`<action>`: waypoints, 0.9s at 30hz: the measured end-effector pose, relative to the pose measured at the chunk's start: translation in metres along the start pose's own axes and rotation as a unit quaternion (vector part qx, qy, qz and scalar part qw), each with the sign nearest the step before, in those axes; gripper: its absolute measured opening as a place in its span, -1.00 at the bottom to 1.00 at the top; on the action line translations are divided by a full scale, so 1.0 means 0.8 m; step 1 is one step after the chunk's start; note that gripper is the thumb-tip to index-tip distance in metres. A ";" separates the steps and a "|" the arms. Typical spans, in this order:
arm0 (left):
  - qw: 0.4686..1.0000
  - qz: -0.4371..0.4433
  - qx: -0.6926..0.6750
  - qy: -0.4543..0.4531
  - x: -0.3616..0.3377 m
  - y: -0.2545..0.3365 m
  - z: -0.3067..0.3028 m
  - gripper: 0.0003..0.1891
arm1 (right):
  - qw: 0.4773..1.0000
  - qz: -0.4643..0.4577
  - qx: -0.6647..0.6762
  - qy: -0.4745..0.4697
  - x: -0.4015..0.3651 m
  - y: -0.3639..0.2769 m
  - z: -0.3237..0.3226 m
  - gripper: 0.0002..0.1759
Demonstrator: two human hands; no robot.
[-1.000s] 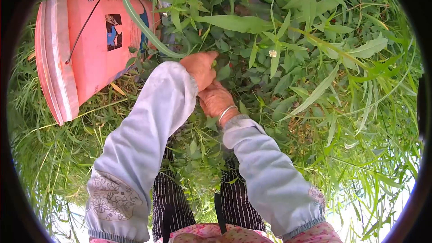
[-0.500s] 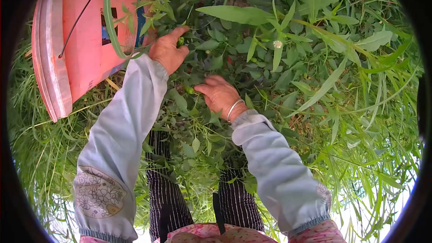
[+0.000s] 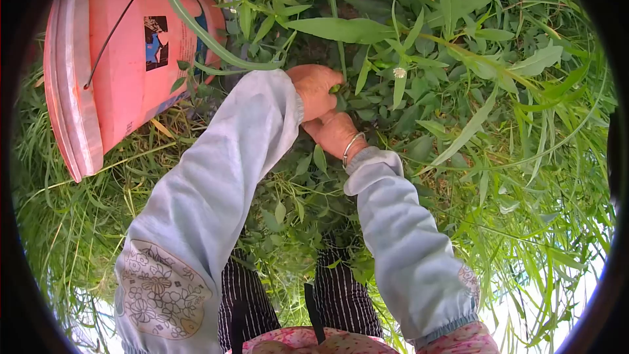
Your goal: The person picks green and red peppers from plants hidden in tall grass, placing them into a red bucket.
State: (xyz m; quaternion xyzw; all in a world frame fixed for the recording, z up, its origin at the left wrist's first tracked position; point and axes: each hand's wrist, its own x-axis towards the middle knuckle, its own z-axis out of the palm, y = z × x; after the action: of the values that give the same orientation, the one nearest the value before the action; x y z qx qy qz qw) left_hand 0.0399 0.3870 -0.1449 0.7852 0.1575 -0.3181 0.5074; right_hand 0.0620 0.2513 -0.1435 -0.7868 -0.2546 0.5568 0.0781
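Note:
My left hand (image 3: 315, 92) is closed with its fingers curled, and a bit of a small green pepper (image 3: 335, 88) shows at its fingertips. Just below and touching it is my right hand (image 3: 333, 132), a bracelet (image 3: 352, 147) at the wrist. The right fingers run in under the left hand, so what they hold, if anything, is hidden. Both hands are low among the leafy green plants (image 3: 282, 203). Pale sleeve covers reach down both forearms.
A pink bucket (image 3: 124, 59) with a thin wire handle lies tipped on its side at the left. Long-leaved weeds (image 3: 344, 29) arch over the plants beyond the hands. Tall grass (image 3: 524, 223) grows to the right. My striped trouser legs (image 3: 246, 301) stand at the bottom.
My left hand has moved right, away from the bucket, to meet my right hand. The right hand has shifted slightly right, and its fingers are now covered.

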 end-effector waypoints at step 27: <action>0.900 -0.125 -0.407 0.090 -0.053 -0.110 0.043 -0.82 | 0.976 0.022 -0.146 0.158 0.056 -0.012 -0.018 -0.65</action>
State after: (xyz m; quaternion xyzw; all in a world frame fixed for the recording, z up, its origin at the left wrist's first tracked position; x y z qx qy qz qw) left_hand -0.0536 0.3973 -0.1880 0.5089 0.4154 -0.2153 0.7226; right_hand 0.0838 0.2840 -0.1718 -0.8730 -0.3003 0.3842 -0.0111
